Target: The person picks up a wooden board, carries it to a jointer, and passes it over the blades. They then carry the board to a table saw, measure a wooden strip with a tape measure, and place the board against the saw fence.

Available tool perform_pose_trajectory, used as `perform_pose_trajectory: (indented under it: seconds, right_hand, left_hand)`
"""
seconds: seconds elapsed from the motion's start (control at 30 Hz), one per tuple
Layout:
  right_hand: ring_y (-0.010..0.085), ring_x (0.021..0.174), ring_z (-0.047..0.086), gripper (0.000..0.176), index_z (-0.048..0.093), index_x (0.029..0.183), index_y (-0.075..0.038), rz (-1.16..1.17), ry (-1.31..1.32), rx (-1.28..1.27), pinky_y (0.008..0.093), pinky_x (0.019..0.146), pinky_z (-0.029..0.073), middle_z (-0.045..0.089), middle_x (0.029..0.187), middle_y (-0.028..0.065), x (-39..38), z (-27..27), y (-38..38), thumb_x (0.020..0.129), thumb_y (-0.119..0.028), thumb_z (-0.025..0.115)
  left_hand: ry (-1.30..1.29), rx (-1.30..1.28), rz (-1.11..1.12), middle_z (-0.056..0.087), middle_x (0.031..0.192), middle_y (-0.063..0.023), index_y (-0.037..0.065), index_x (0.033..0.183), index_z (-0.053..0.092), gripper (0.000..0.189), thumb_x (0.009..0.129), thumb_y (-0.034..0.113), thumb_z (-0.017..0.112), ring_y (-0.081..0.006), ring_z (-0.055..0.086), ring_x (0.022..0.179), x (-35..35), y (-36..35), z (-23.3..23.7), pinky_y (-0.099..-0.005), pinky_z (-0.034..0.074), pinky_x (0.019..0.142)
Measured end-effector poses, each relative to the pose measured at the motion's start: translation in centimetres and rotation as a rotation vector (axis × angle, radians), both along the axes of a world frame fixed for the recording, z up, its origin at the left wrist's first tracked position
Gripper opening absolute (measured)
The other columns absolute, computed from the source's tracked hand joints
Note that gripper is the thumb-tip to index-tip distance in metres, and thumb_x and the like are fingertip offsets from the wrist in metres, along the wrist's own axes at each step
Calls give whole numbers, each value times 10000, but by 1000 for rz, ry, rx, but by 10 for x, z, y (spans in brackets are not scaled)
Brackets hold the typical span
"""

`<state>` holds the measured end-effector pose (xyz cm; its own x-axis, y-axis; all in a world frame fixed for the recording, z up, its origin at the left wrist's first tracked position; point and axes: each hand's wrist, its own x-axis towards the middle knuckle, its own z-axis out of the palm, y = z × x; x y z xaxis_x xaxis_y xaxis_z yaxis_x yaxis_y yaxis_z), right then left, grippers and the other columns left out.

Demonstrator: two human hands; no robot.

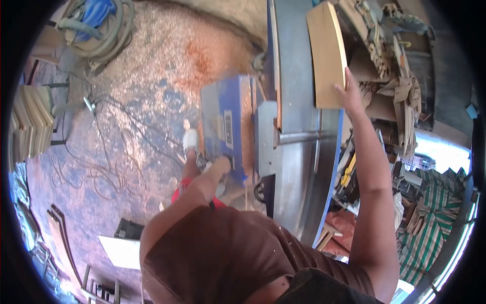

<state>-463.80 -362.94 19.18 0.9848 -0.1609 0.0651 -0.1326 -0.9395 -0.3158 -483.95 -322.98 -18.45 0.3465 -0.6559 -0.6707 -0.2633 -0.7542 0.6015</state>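
Note:
My right hand [350,96] is on the near right edge of a flat wooden board [326,61], thumb over its top face and fingers along its side. The board rests lengthwise on the grey metal table of a machine [296,66]. Lower on the left, my left hand [221,165] is closed at the edge of a blue machine door [220,119], beside a small dark fitting. The door is smeared by motion, and a pale label shows on it. Sawdust [247,121] coats the opening beside the door.
Wood shavings and loose cables [101,177] cover the floor. A blue machine with a coiled hose [124,30] stands at the upper left, near stacked curved wood pieces [31,121]. Shelves of offcuts [379,81] line the right. A striped tarp [430,218] lies beyond.

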Motion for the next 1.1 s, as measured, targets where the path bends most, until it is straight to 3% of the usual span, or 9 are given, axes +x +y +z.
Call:
perform_pose_trajectory:
  seconds: [0.03,0.13,0.3,0.37,0.47,0.67,0.83,0.93,1.1]
  right_hand:
    - [282,1357,464,740,272,1522,-18,11,-30,-13,339,1087,387,436,1498,188,6,17,17,893,-70,660]
    - [235,1276,535,712,285,1528,-36,-335,58,557,323,1038,437,497,1447,167,2,75,95,910,-52,637]
    - [227,1244,548,596,376,1500,-51,-447,29,993,339,1027,449,551,1380,157,-60,101,182,939,-83,573]
    - [255,1293,510,663,327,1521,-62,-317,23,1277,376,1069,427,494,1435,161,-98,93,213,936,-176,617]
    - [274,1335,470,732,262,1540,-68,-145,132,1686,400,1091,414,430,1487,159,-141,69,272,934,-247,632]
    - [291,1357,443,754,220,1539,-72,218,484,2066,434,1093,414,394,1506,150,-175,5,385,947,-335,606]
    - [309,1275,534,613,295,1509,-71,449,684,2031,457,1037,479,441,1473,165,-153,7,455,1010,-367,495]
    - [294,1151,623,595,373,1465,-47,531,1176,2407,391,936,553,568,1335,190,-115,-12,507,1002,-394,514]
    - [268,934,699,524,467,1385,-31,239,1505,2360,362,777,613,613,1237,189,-58,-42,620,1007,-393,501]
  left_hand:
    - [20,-17,76,703,1036,-228,4,943,745,256,837,143,559,-371,684,992,6,6,26,-453,542,856]
    - [44,-126,-18,699,1033,-236,-9,931,737,266,834,138,538,-396,674,985,-15,5,-58,-452,533,865]
    - [-44,-398,437,681,1100,-243,-33,1122,661,371,919,258,554,-375,654,1049,13,51,-55,-419,500,927]
    - [212,-600,969,659,1209,-206,-21,1263,597,463,964,333,574,-281,620,1148,65,83,57,-370,465,984]
    - [570,-1025,1080,440,1490,-141,59,1519,321,626,1008,338,551,-251,453,1343,125,133,228,-401,355,1117]
    - [169,-1626,1126,467,1443,-154,34,1501,317,673,954,272,627,-224,507,1270,134,228,427,-391,447,1025]
    - [-242,-1258,1382,660,1131,-100,29,1321,491,511,941,339,632,-188,644,1028,167,350,446,-341,525,892]
    - [-263,-1336,1535,657,1153,-72,74,1306,537,436,950,314,610,-181,639,1041,214,445,452,-389,511,909]
    - [-424,-1225,1732,628,948,-18,145,1079,682,272,899,343,632,-181,573,883,275,652,409,-423,462,801]
